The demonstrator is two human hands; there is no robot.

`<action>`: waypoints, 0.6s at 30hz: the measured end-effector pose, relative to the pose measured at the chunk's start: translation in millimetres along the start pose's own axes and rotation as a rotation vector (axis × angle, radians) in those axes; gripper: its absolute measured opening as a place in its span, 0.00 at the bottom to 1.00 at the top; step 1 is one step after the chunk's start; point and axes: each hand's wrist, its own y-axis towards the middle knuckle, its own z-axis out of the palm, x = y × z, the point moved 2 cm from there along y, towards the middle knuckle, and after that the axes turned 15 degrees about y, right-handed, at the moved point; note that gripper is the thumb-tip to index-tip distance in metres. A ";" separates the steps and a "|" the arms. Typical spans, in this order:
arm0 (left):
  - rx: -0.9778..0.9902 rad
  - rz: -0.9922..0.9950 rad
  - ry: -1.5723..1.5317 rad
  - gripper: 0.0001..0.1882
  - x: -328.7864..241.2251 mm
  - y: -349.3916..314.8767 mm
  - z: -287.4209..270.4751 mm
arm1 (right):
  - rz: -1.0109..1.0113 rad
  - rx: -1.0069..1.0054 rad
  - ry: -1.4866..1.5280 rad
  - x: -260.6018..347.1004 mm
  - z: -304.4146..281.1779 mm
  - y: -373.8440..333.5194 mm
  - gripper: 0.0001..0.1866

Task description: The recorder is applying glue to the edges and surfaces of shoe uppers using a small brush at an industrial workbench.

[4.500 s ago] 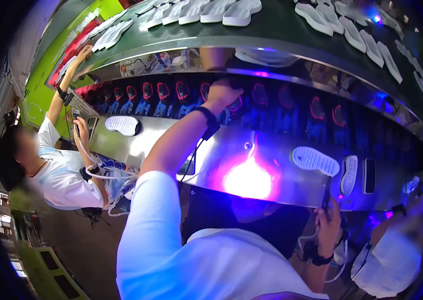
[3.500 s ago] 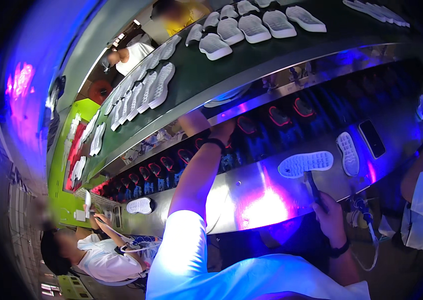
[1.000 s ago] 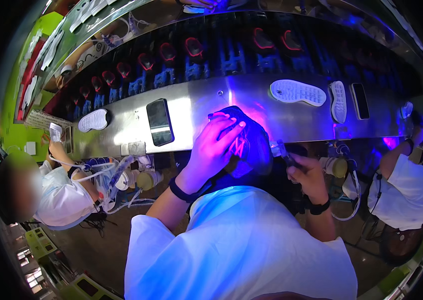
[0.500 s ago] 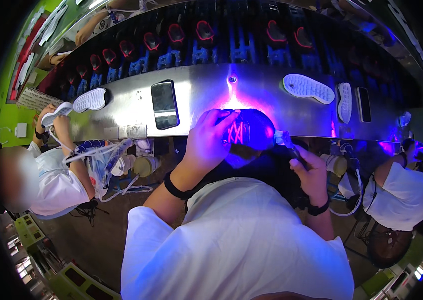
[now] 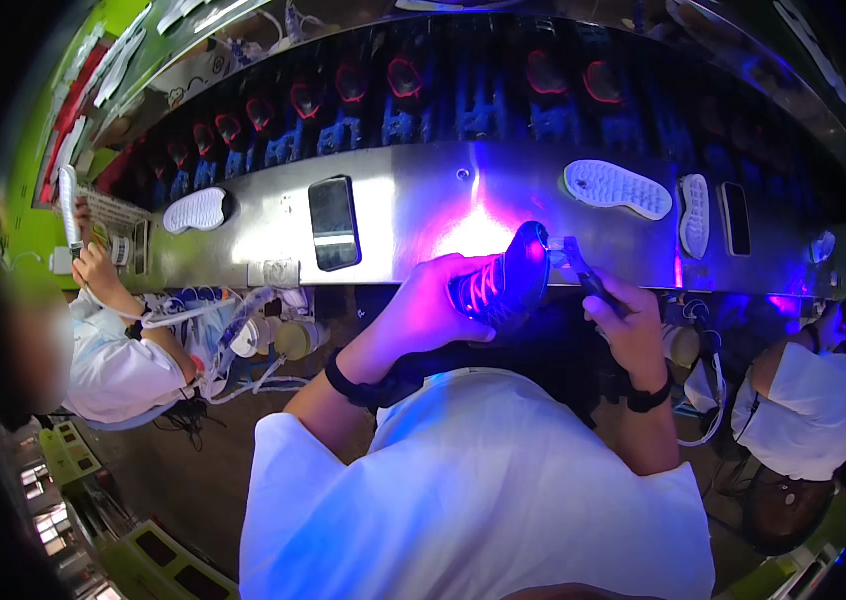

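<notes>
The left hand [image 5: 433,312] grips a dark shoe [image 5: 521,275], presumably angled to face the brush [image 5: 584,270] (contact unclear) the right hand [image 5: 635,325] holds.

Violet-pink glare [image 5: 478,236] on a shiny steel bench [image 5: 405,205], dark floor [image 5: 253,450] beneath, lime-green panelling [image 5: 27,235] at left.

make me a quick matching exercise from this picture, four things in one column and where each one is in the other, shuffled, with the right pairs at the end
Things:
1. Dark lace-up shoe upper
2. Brush
3. Black wristbands
4. Row of red-rimmed shoe uppers

Places:
A. One on each of the person's wrists
B. Held in the left hand
C. Lined up beyond the metal bench
D. Held in the right hand

Right pairs: 1-B, 2-D, 3-A, 4-C
</notes>
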 end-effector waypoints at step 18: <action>0.217 -0.205 -0.791 0.21 -2.6 11.4 18.1 | -0.077 0.118 -0.145 12.0 -6.8 6.7 0.19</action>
